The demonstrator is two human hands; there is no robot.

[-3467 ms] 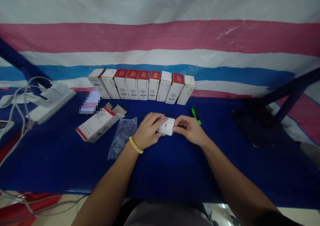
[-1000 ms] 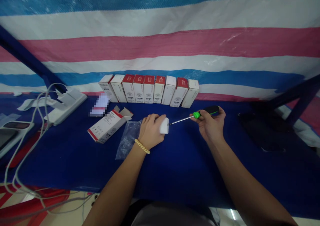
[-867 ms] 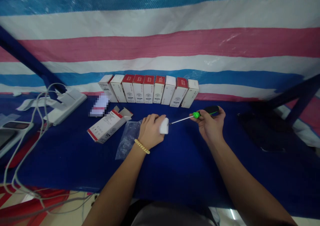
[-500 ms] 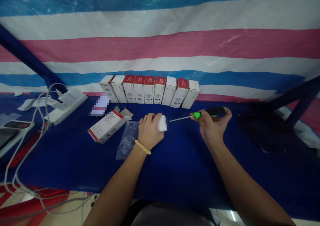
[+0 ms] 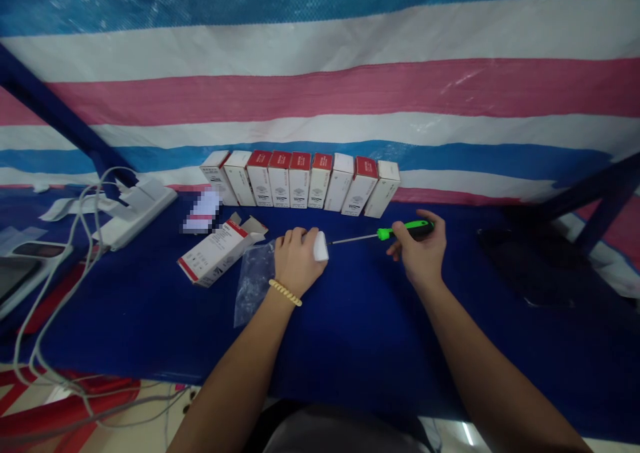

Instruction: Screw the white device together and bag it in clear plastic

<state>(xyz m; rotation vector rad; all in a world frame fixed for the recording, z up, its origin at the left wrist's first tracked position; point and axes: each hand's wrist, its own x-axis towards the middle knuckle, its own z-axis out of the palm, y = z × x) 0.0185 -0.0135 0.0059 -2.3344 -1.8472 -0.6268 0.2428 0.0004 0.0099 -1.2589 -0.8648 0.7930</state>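
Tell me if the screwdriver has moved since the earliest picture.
Yes, the screwdriver has turned. Its handle end pointed toward the row of boxes; now, in the right hand, it points rightward, the shaft reaching left.

My one feed, a head-worn camera, set above the near edge of the worktop [image 5: 360, 353], facing forward and down, close over the left hand [image 5: 297, 259] and right hand [image 5: 423, 249], reaching past the far edge to the striped sheet [image 5: 320, 96].

Along the worktop's [image 5: 370, 346] back edge stands a row of boxes [image 5: 299, 187], the power strip [image 5: 135, 218] to its left; before the row, left to right: carton [image 5: 217, 249], plastic bag [image 5: 253, 285], device [image 5: 321, 247], screwdriver [image 5: 384, 234].
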